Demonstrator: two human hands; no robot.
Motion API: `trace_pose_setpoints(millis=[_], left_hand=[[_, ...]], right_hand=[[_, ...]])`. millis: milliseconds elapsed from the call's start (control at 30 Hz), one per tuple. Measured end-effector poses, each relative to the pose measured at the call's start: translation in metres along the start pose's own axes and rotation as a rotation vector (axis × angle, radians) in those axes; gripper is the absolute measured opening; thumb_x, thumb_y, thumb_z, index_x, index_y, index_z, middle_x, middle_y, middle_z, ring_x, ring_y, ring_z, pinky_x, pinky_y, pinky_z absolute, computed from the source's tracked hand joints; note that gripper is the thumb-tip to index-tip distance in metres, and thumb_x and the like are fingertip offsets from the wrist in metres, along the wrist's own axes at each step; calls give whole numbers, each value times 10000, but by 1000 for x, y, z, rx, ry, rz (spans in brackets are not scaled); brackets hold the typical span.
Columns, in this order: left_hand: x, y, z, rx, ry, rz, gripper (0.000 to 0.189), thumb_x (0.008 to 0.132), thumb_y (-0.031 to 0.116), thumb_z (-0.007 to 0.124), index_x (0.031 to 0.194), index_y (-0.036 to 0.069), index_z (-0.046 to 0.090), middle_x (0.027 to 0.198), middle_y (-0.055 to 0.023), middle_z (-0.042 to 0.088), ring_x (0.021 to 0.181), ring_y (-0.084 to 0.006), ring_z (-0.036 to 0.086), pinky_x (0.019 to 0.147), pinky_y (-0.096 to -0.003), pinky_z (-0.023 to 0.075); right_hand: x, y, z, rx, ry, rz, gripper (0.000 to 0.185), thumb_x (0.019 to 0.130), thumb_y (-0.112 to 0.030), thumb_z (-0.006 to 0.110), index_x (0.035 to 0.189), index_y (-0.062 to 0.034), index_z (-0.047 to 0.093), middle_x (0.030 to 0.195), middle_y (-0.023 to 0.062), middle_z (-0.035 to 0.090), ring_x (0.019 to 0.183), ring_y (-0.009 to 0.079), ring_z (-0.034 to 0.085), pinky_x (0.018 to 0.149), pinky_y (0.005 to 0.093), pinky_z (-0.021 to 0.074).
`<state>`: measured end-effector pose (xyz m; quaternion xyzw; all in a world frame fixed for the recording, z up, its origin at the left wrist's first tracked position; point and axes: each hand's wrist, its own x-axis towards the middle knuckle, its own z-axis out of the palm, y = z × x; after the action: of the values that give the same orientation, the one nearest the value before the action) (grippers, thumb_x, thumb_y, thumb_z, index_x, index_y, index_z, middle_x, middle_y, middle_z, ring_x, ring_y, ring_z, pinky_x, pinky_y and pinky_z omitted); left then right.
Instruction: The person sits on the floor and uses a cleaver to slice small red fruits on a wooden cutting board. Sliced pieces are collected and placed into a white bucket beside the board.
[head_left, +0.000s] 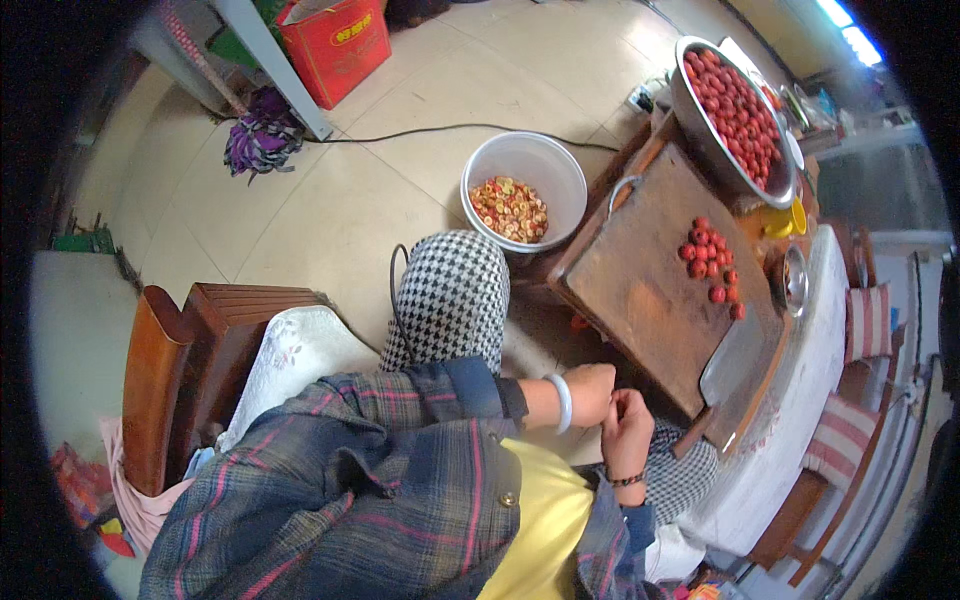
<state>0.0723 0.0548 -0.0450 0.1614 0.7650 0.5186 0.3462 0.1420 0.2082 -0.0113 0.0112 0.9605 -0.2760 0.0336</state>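
Observation:
My left hand (589, 394), with a pale bangle at the wrist, is curled with its back towards me. My right hand (628, 431), wearing a dark beaded bracelet, meets it with pinched fingertips; whether anything small is between them cannot be told. Both are over my lap, beside the near edge of a thick wooden chopping board (637, 277). On the board lies a group of red hawthorn-like fruits (707, 251). A cleaver (731, 360) rests at the board's right side, its handle towards me. A white bucket (570, 180) holds many small cut fruit pieces (510, 210).
Beyond the board, a large metal basin (679, 97) is heaped with red fruits. Near it are a yellow plastic cup (784, 221) and a small metal bowl (795, 281). A black cable (442, 127) crosses the tiled floor. A mop (262, 139) and a red bag (334, 52) stand further off.

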Motion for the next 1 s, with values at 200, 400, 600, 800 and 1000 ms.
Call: trace_pose_setpoints(millis=[200, 400, 600, 800, 1000], left_hand=[[1, -1, 11, -47, 46, 80, 140, 987, 130, 638, 997, 5, 702, 1009, -241, 743, 945, -425, 727, 833, -485, 584], [4, 19, -29, -251, -6, 447, 180, 1008, 106, 649, 1134, 5, 728, 984, -103, 773, 880, -152, 716, 784, -341, 601], [6, 26, -66, -745, 354, 385, 175, 1061, 65, 637, 1227, 12, 645, 1030, -12, 705, 919, -72, 685, 793, -233, 564], [11, 24, -76, -228, 667, 429, 154, 1022, 87, 719, 1161, 32, 683, 998, 14, 709, 834, -40, 615, 709, -214, 513], [19, 34, -78, 119, 764, 559, 184, 922, -52, 705, 1084, -21, 622, 1145, -164, 612, 947, -249, 688, 745, -322, 610]], right_hand=[[-9, 24, 12, 644, 63, 451, 132, 1069, -111, 630, 985, -16, 667, 794, 14, 672, 606, 91, 598, 550, 253, 492], [-11, 34, 10, 225, 168, 178, 273, 932, 37, 588, 1181, -15, 687, 960, 232, 746, 878, 369, 752, 740, 432, 596], [-17, 17, -5, 205, 176, 248, 124, 1079, -94, 586, 1127, -3, 654, 833, 136, 751, 700, 244, 741, 627, 359, 589], [-31, -2, -59, 0, 562, 13, 200, 1074, -179, 636, 966, -20, 690, 847, 169, 673, 777, 372, 678, 686, 445, 538], [-31, 41, -89, -272, 617, 190, 351, 913, -70, 758, 1227, 14, 626, 1281, 233, 626, 1203, 421, 596, 1033, 481, 499]])
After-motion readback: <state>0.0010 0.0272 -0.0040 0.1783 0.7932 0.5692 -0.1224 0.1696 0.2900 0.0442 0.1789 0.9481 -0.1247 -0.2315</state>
